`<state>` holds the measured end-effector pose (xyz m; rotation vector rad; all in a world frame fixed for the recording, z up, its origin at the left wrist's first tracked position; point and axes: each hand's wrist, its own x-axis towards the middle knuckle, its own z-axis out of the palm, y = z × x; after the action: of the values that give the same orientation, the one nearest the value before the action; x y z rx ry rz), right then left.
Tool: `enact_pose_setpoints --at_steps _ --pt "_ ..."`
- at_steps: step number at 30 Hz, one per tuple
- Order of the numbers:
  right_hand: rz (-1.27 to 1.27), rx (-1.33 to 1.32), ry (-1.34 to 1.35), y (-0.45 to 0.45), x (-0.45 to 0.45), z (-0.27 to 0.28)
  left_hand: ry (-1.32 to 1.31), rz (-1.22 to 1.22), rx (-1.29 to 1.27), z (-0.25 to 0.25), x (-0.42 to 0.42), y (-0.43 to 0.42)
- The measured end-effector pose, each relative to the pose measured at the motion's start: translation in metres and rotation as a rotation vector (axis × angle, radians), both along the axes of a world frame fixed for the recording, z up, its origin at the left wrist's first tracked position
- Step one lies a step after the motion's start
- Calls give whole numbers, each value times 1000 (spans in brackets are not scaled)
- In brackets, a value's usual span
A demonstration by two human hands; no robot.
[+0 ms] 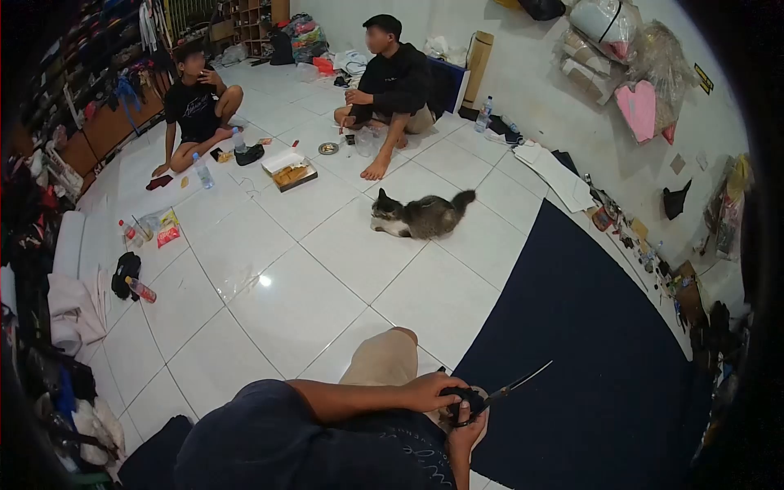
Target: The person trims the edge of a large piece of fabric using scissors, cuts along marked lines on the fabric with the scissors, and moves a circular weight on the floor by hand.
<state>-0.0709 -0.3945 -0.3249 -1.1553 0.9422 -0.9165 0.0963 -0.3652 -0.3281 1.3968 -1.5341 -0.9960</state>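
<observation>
A pair of scissors (516, 384) with dark handles points up and to the right, its blades slightly apart above a large dark blue cloth (580, 327) on the floor. Around the handles are the fingers of my left hand (434, 392), which reaches in from the left. Just below it, my right hand (465, 433) is also closed at the handles. The handles partly hide the fingers of both hands.
Ahead on the tiled floor (327, 278) lies a grey and white cat (429, 216). Two people sit farther back, near an open box of food (289, 171) and bottles. Small items line the right wall; a bottle (140, 290) lies at left.
</observation>
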Motion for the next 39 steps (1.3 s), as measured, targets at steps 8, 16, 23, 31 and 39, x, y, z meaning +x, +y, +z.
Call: enact_pose_setpoints --at_steps 8,16,23,31,39 --pt "-52 -107 64 -2 -3 -12 296 -34 131 -7 -3 2" --pt "-90 -290 167 -1 -4 -6 375 -5 141 -9 -3 3" --pt "-65 -155 117 0 -1 6 348 13 140 -17 -6 1" --pt "-247 -73 185 -22 -30 -17 354 171 114 -63 6 2" --pt "-795 -86 883 -24 -214 -68 -226 414 32 -115 84 27"
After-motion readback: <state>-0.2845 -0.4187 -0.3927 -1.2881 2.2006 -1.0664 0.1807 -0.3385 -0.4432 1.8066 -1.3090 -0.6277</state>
